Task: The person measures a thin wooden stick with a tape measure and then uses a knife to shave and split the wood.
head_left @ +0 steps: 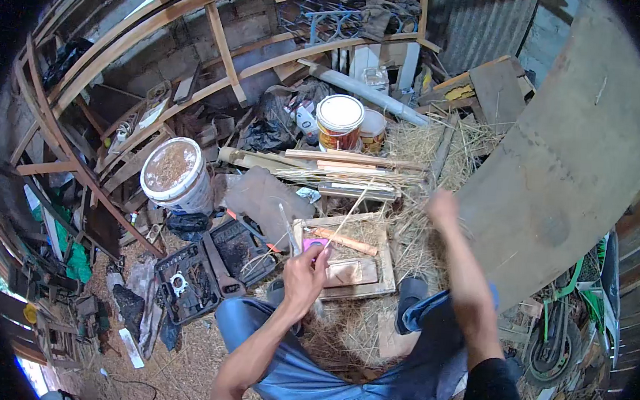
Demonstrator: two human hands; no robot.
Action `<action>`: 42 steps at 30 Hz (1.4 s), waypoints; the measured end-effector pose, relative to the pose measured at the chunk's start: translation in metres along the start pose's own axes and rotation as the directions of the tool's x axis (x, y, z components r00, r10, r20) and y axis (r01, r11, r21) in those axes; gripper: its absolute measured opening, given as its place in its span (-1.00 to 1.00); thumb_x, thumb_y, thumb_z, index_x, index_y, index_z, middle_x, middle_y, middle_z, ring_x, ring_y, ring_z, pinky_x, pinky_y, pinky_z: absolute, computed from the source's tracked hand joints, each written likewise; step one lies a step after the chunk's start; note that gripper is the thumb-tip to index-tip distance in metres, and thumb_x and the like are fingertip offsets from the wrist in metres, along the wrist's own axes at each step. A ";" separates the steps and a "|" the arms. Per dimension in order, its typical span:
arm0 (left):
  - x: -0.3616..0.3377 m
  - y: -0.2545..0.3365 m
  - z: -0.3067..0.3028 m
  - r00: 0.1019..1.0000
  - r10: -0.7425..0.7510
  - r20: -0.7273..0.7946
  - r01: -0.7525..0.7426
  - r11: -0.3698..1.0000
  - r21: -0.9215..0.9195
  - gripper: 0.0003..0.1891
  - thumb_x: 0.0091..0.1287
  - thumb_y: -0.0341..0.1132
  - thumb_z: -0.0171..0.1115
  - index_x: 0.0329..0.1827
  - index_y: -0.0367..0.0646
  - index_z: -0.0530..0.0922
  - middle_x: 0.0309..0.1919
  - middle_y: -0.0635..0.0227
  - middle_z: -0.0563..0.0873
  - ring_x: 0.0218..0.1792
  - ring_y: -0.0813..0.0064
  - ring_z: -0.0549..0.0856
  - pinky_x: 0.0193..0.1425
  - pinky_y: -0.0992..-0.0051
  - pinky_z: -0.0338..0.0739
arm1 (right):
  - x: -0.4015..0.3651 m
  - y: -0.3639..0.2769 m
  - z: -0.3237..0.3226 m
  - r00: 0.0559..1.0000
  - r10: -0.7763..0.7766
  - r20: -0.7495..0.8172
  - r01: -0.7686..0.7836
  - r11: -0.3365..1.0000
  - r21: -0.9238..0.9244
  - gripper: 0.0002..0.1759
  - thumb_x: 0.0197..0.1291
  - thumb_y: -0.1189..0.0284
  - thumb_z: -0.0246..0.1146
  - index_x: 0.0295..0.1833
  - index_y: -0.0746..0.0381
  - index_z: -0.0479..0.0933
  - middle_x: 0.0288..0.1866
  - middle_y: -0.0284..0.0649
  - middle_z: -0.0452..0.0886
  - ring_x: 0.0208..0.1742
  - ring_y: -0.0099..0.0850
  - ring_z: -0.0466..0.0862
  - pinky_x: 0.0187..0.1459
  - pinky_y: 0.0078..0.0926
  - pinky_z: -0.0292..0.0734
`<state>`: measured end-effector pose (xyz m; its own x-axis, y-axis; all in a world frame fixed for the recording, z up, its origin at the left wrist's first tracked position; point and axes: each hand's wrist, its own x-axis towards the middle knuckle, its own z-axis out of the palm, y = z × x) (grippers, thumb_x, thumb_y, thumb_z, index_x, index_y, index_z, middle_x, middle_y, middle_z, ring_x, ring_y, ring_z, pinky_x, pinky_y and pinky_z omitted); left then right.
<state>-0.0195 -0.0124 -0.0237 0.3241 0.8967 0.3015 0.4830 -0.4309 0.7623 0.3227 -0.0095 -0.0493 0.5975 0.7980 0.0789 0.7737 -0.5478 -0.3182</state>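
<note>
My left hand (306,274) is closed, and a thin pale wooden strip (350,218) slants up and to the right from its fingers. A narrow grey blade-like piece (288,225) also juts up past the knuckles; I cannot tell whether the hand grips it too. Below is a wooden frame (389,270) with a wood block (351,273) and a round orange-brown stick (347,240) inside. Something pink (313,244) lies beside the left fingers. My right hand (442,210), smeared by motion, is over the loose straw-like shavings (414,239), right of the frame.
Behind the frame lies a stack of wood strips (358,167). White buckets (340,117) stand behind it, another (175,173) at left. An open black tool case (205,274) lies by my left leg. A large board (549,170) leans at right.
</note>
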 end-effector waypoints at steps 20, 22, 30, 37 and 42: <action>0.046 -0.002 0.010 0.941 0.336 -0.043 -0.338 0.936 -0.097 -0.83 0.33 -0.36 0.20 -0.12 -0.20 0.67 -0.27 0.32 0.68 -0.28 0.52 0.60 -0.17 0.55 0.50 | -0.049 -0.084 -0.090 0.987 -0.139 -0.076 0.120 0.339 0.933 -0.65 0.41 0.23 0.03 0.00 0.31 0.50 -0.21 -0.27 0.64 -0.64 -0.66 0.38 -0.59 -0.66 0.28; 0.056 -0.004 0.011 0.985 0.165 -0.045 -0.170 0.914 -0.369 -0.82 0.35 -0.37 0.18 -0.09 -0.24 0.64 -0.28 0.33 0.67 -0.28 0.55 0.60 -0.17 0.56 0.51 | -0.046 -0.079 -0.065 0.971 -0.224 -0.084 0.189 0.501 0.845 -0.65 0.37 0.22 0.07 -0.01 0.29 0.52 -0.19 -0.23 0.66 -0.51 -0.58 0.49 -0.44 -0.57 0.39; 0.058 -0.006 0.021 0.996 -0.070 0.049 0.082 0.620 -0.780 -0.81 0.38 -0.43 0.14 -0.01 -0.31 0.55 -0.26 0.28 0.66 -0.25 0.54 0.66 -0.14 0.52 0.66 | -0.100 -0.118 -0.006 0.830 -0.539 0.141 0.335 0.684 0.648 -0.71 0.13 0.28 0.33 -0.07 0.19 0.64 -0.15 -0.15 0.70 -0.12 -0.39 0.66 0.03 -0.37 0.48; 0.060 0.010 -0.038 0.969 0.041 -0.245 -0.169 0.831 -0.530 -0.83 0.35 -0.43 0.17 -0.06 -0.29 0.59 -0.30 0.36 0.68 -0.34 0.64 0.62 -0.21 0.61 0.54 | -0.104 -0.112 0.019 0.818 -0.454 0.352 0.178 0.783 0.595 -0.76 0.07 0.27 0.40 -0.19 0.16 0.69 -0.23 -0.18 0.71 -0.14 -0.40 0.67 -0.02 -0.40 0.49; 0.055 0.042 -0.086 0.973 0.093 -0.213 -0.188 0.853 -0.487 -0.85 0.33 -0.46 0.20 -0.09 -0.30 0.60 -0.32 0.33 0.69 -0.31 0.60 0.66 -0.21 0.60 0.58 | -0.101 -0.104 0.061 0.758 -0.524 0.388 0.142 0.713 0.687 -0.75 0.04 0.42 0.38 -0.12 0.19 0.67 -0.28 -0.13 0.70 -0.26 -0.36 0.67 -0.16 -0.35 0.54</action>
<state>-0.0511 0.0274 0.0738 0.1863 0.8539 0.4860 -0.0453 -0.4867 0.8724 0.1684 -0.0179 -0.0820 -0.0347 0.9895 -0.1402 0.4917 -0.1053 -0.8644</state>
